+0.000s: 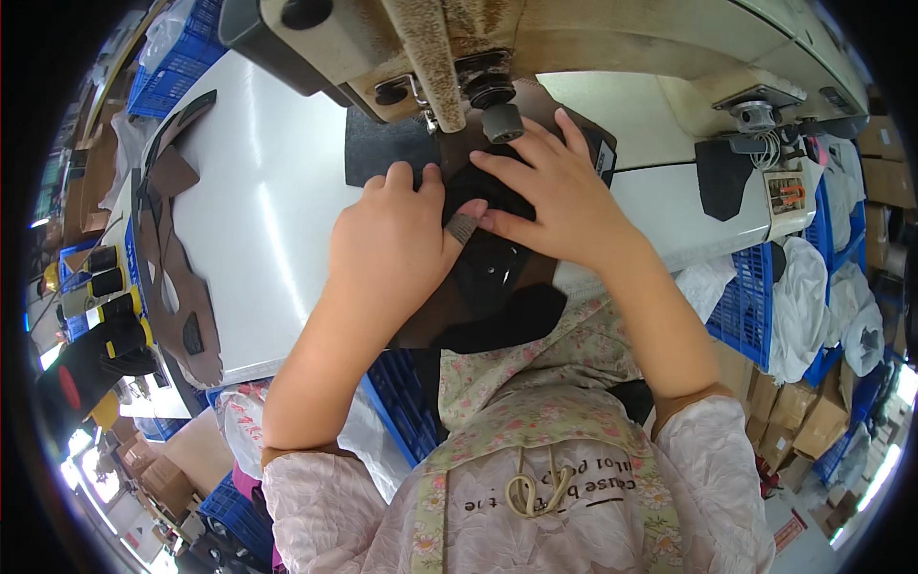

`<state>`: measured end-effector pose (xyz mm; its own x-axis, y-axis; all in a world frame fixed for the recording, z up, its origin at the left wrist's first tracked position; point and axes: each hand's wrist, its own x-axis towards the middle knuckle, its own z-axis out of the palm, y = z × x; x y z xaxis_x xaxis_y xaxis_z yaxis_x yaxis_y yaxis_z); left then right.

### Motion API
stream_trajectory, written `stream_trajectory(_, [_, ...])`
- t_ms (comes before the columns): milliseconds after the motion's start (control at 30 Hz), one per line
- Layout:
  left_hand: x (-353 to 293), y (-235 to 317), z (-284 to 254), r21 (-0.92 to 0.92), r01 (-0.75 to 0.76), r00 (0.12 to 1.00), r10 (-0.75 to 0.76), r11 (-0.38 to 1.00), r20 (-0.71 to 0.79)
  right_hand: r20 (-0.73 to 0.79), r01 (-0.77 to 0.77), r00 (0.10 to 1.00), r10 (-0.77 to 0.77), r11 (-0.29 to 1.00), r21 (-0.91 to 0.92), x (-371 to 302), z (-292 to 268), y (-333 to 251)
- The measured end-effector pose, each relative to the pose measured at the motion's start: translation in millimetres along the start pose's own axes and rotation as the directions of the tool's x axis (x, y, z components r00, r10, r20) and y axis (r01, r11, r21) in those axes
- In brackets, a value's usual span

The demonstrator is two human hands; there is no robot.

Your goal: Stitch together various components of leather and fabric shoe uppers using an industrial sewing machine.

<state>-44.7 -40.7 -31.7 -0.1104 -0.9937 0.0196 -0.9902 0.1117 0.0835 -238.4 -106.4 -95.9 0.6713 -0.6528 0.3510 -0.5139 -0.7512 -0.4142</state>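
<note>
A dark brown and black sewn piece [492, 258], looking like leather or a synthetic, lies under the head of a sewing machine [593, 38] and hangs over the table's near edge. My left hand [392, 234] grips the piece with bent fingers beside a flat black part [387, 148]. A grey wrap covers my left thumb, its tip touching or nearly touching my right thumb. With fingers spread, my right hand [559, 196] rests on the piece, just right of the presser area [449, 115]. The needle tip is hidden behind the machine head.
Cut brown pieces [177, 277] lie along the left of the white table [268, 210]. A loose black piece [722, 177] is on the right. Blue crates [746, 306] with white bags stand beyond the right edge. Thread cones [105, 282] stand at the far left.
</note>
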Motion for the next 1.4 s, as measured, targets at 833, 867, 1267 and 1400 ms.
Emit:
stream_trajectory(833, [12.4, -22.2, -14.7, -0.346, -0.037, 0.981, 0.100, 0.938, 0.168, -0.037, 0.084, 0.996, -0.082, 0.995, 0.059, 5.8, -8.4, 24.2])
stream_trajectory(867, [12.4, -21.6, -14.4, -0.345, -0.041, 0.981, 0.104, 0.938, 0.166, -0.036, 0.084, 0.996, -0.082, 0.995, 0.060, 5.5, -8.9, 23.9])
stream_trajectory(1267, [15.7, -23.2, -11.5, -0.307, -0.061, 0.985, 0.106, 0.950, 0.133, -0.063, 0.079, 0.995, -0.076, 0.996, 0.049, 6.8, -6.6, 25.7])
stream_trajectory(1400, [18.0, -23.3, -10.9, -0.308, -0.048, 0.982, 0.102, 0.950, 0.160, -0.069, 0.090, 0.994, -0.087, 0.995, 0.039, 7.2, -5.3, 28.1])
